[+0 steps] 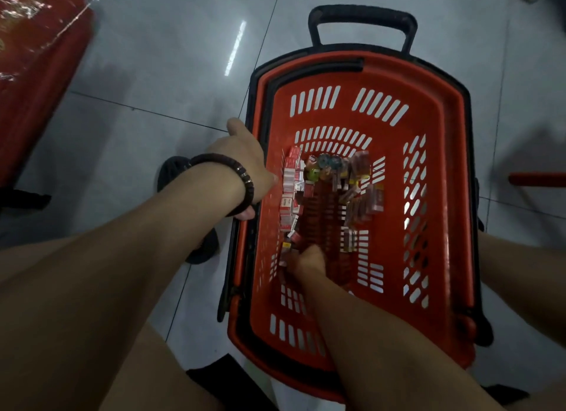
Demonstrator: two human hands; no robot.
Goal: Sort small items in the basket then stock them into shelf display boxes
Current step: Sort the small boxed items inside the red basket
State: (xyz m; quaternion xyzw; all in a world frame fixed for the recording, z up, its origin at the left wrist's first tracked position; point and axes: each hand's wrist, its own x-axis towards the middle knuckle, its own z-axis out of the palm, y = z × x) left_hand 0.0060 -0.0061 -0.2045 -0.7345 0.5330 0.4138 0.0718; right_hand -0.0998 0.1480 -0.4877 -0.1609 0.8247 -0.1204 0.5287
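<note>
Small red-and-white boxes (290, 193) lined along the left floor of the red basket (444, 172), darker packets (363, 193) to their right, right hand (307, 263) among the near boxes, grip not discernible, left hand (242, 162) curled over the basket's left rim, tiled floor (153, 74) beneath.

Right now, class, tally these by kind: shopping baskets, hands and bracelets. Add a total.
Red shopping basket: 1
Hands: 2 (left hand, right hand)
Beaded bracelet: 1
Total: 4
Small items in the basket: too many and too blurred to count.
</note>
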